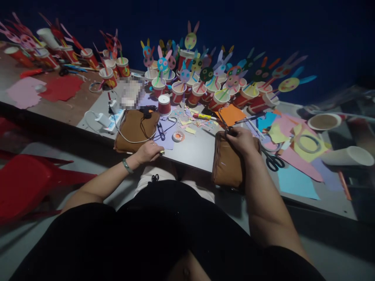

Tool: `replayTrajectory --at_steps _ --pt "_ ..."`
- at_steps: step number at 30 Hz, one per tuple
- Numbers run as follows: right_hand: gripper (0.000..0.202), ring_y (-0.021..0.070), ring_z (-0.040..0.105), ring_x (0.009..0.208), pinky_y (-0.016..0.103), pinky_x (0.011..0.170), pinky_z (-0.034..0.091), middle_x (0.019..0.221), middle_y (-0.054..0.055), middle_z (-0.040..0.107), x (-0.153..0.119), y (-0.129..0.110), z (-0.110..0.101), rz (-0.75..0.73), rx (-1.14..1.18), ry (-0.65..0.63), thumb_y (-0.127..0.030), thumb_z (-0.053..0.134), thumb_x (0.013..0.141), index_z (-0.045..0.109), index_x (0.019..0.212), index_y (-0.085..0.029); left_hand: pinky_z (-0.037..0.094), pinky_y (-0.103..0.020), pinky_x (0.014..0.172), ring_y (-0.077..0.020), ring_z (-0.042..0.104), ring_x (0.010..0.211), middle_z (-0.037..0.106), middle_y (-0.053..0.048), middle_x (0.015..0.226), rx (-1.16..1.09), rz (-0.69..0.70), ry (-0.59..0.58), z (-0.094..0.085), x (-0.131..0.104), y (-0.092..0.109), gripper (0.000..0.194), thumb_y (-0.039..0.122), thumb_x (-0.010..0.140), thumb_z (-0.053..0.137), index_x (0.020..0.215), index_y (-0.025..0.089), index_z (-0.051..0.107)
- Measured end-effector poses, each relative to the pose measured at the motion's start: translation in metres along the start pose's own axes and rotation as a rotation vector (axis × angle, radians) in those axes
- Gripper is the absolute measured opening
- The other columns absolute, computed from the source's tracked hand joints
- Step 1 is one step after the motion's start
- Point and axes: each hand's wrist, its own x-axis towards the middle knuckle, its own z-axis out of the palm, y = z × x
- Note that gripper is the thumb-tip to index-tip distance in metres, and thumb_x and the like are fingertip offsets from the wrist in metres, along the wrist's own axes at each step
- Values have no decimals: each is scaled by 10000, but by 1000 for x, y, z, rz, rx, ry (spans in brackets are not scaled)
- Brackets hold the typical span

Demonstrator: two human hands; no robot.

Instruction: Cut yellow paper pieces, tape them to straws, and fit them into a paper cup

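Note:
My left hand (149, 152) is closed at the table's front edge, with a small yellow paper scrap (162, 152) showing at its fingertips. My right hand (242, 139) rests over the right brown cushion (228, 162), its fingers closed around the dark handles of scissors (229, 131). An orange paper sheet (233, 115) lies just beyond those scissors. Between my hands are a tape roll (178, 136), thread snips (161, 131) on purple paper, and small paper cuttings (190, 130). A second brown cushion (136, 130), crossed by a cable, lies beyond my left hand.
Red paper cups (197, 93) holding paper rabbit heads stand along the back. An upturned cup (164, 105) sits before them. A power strip (114, 121) with chargers is at left; black-handled scissors (274, 160) and coloured paper lie at right. A red stool (26, 187) stands left.

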Motion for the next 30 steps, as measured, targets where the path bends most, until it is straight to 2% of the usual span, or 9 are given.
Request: replayTrajectory --at_steps 2,6,11,14,18,21,24,30 --pt "163 187 540 671 318 623 336 729 74 679 1 1 4 -26 -38 25 -322 697 776 662 698 -183 437 -315 689 -185 569 668 664 -75 712 -25 -25 -24 3 1 1 274 222 884 461 1000 156 700" --pt "164 192 545 687 323 629 335 768 98 691 3 3 7 -55 -97 42 -324 691 779 687 726 -169 440 -295 662 -178 591 641 664 -62 690 -72 -57 -1 5 2 1 275 217 879 457 1005 154 692" --pt "182 219 584 733 319 627 336 798 100 696 3 5 8 -114 -164 34 -352 671 800 700 750 -180 463 -299 669 -187 608 671 659 -45 718 -138 -120 -51 -1 6 2 251 250 900 451 1012 186 667" --pt "199 228 597 749 320 636 354 810 105 698 1 5 7 -132 -161 40 -369 662 814 700 760 -181 515 -339 784 -211 630 834 674 -99 909 -157 -177 -15 -5 14 4 237 216 924 428 996 176 650" --pt "244 230 604 751 325 650 381 814 106 694 -3 4 5 -146 -128 56 -413 643 837 689 760 -186 522 -422 965 -267 588 1095 602 -189 1205 -112 -265 68 -2 27 7 228 177 929 429 1007 140 640" --pt "285 232 607 761 326 659 397 821 104 687 -4 4 4 -163 -113 44 -455 636 846 669 740 -193 487 -471 1051 -289 544 1170 601 -188 1210 -115 -255 93 5 35 5 209 155 923 447 1009 136 637" --pt "292 229 601 757 326 658 400 817 98 674 -4 5 5 -171 -108 27 -461 641 844 647 721 -196 482 -459 1066 -268 542 1158 613 -161 1180 -165 -235 106 9 43 -3 197 146 930 446 990 146 634" --pt "257 218 581 732 317 634 376 787 83 645 -3 9 7 -191 -116 26 -419 661 829 611 702 -202 445 -466 1116 -261 530 1200 605 -154 1260 -166 -147 42 7 57 -16 183 139 930 446 981 150 622"
